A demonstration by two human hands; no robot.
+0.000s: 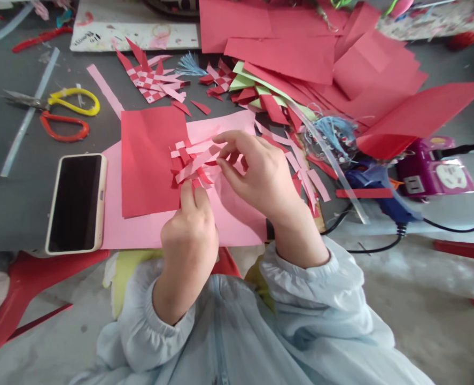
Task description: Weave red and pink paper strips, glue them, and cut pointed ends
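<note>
A small piece of woven red and pink paper strips lies over a red paper sheet and a pink sheet. My left hand holds its lower edge, two fingers pressed down and the others curled under. From the right, my right hand reaches over the weave with thumb and index finger closed on the end of a paper strip. Loose strip ends fan out beneath that hand, partly hidden by it.
A phone and scissors lie on the left. Finished-looking woven pieces sit behind. Red sheets pile up at the back right, near a blue glue gun with its cord and a purple box.
</note>
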